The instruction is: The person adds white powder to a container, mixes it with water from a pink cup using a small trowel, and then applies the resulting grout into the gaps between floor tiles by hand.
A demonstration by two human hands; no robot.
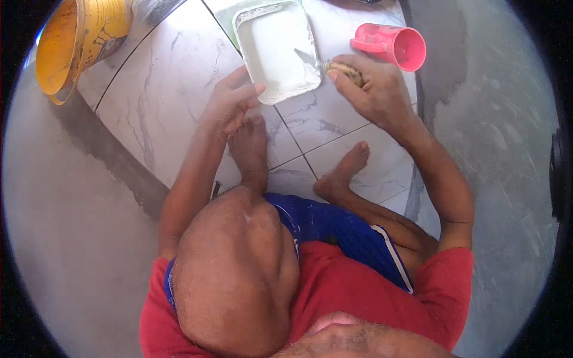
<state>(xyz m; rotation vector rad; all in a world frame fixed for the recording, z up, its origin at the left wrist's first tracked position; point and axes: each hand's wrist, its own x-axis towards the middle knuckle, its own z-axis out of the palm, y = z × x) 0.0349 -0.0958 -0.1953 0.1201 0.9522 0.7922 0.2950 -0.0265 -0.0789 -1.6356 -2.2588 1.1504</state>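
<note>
A white rectangular tray [305, 27] with rounded corners rests on the tiles in front of me, smeared with white paste or liquid inside and along its rim. My left hand [231, 101] grips its near left corner, thumb over the rim and fingers along the outer side. In my right hand [379, 89] is a small pointed trowel [305, 58], held by its worn, light-coloured handle with the fingers wrapped round it. The metal blade points left, over the right part of the tray. Whether the blade touches the white material I cannot tell.
A pink mug [409, 49] lies tipped at the far right, beyond my right hand. At the far left is a tilted yellow bucket [106, 33], stained inside, near a clear plastic bag [152, 9]. Marbled white tiles [143, 107] meet grey cement [495, 131]. My bare feet are close to the tray.
</note>
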